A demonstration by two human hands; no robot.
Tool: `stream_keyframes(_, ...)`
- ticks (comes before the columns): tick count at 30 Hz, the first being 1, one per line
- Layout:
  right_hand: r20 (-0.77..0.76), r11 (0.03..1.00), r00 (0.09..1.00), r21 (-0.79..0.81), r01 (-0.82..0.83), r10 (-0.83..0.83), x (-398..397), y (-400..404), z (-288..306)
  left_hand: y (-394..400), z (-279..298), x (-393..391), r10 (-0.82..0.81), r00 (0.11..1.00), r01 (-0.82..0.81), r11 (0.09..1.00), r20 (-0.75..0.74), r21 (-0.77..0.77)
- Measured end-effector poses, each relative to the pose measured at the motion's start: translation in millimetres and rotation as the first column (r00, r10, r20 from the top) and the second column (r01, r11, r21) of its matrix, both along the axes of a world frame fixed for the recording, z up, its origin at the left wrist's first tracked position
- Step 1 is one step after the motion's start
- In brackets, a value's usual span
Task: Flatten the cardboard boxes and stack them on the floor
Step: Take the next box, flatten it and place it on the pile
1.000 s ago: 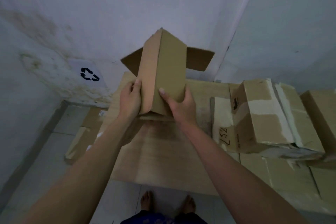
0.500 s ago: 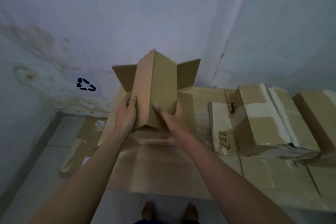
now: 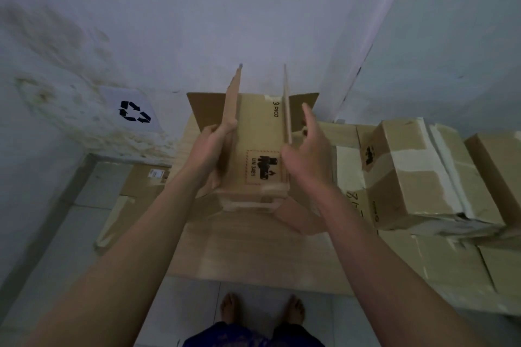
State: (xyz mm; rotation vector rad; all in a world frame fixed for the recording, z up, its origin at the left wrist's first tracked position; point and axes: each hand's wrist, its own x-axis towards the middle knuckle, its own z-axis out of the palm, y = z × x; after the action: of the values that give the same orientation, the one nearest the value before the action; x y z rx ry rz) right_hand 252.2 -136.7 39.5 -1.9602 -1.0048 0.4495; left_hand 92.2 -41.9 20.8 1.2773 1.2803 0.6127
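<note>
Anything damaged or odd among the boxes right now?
Yes: the taped box on the right is crushed along its lower edge, with torn tape and ragged cardboard there. The held box looks intact. The wall behind is stained.

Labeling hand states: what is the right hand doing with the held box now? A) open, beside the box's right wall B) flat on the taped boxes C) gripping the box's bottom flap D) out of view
A: the right hand has straight fingers alongside the right wall of the box; the left hand grips the left wall.
</note>
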Motion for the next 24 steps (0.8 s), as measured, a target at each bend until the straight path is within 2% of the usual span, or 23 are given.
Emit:
stream_keyframes(1,0.248,0.996,0.968,-0.080,0.049,-0.028,5,3,4,4,4,0,0.020,1.000,-0.020,0.999,0.000,0.040)
stream_keyframes(2,0.522,0.979,0.853,-0.171,0.110,-0.004,10,6,9,8,8,1,0.048,0.999,-0.047,0.996,-0.008,0.082)
stream_keyframes(3,0.709,0.951,0.701,-0.262,0.162,0.076,12,8,15,13,11,0,0.068,0.997,-0.062,0.991,-0.043,0.120)
stream_keyframes(4,0.777,0.915,0.601,-0.361,0.178,0.189,13,11,20,17,12,-1,0.084,0.993,-0.071,0.986,-0.083,0.152)
stream_keyframes(5,0.763,0.870,0.570,-0.466,0.160,0.304,9,14,25,21,15,-3,0.101,0.987,-0.076,0.979,-0.126,0.191)
stream_keyframes(7,0.605,0.763,0.605,-0.647,-0.006,0.518,-2,16,16,30,18,-9,0.132,0.966,-0.063,0.954,-0.221,0.294)
stream_keyframes(9,0.363,0.630,0.636,-0.732,-0.257,0.681,-18,14,-15,37,21,-21,0.176,0.928,-0.043,0.927,-0.329,0.374)
stream_keyframes(10,0.314,0.608,0.628,-0.723,-0.327,0.712,-27,10,-35,39,19,-28,0.199,0.899,-0.031,0.917,-0.390,0.398)
stream_keyframes(11,0.351,0.635,0.614,-0.697,-0.334,0.707,-34,4,-55,40,16,-37,0.213,0.874,-0.022,0.915,-0.437,0.403)
stream_keyframes(13,0.504,0.759,0.607,-0.587,-0.281,0.615,-43,-11,-85,37,5,-56,0.214,0.846,-0.024,0.931,-0.489,0.365)
stream_keyframes(16,0.608,0.832,0.579,-0.483,-0.273,0.543,-53,-34,-105,21,-27,-89,0.203,0.862,-0.072,0.956,-0.465,0.283)
stream_keyframes(20,0.725,0.886,0.510,-0.391,-0.249,0.464,-64,-66,-122,-7,-66,-116,0.237,0.890,-0.168,0.965,-0.390,0.202)
stream_keyframes(24,0.707,0.839,0.454,-0.434,-0.328,0.543,-73,-111,-144,-50,-85,-127,0.256,0.869,-0.177,0.960,-0.424,0.217)
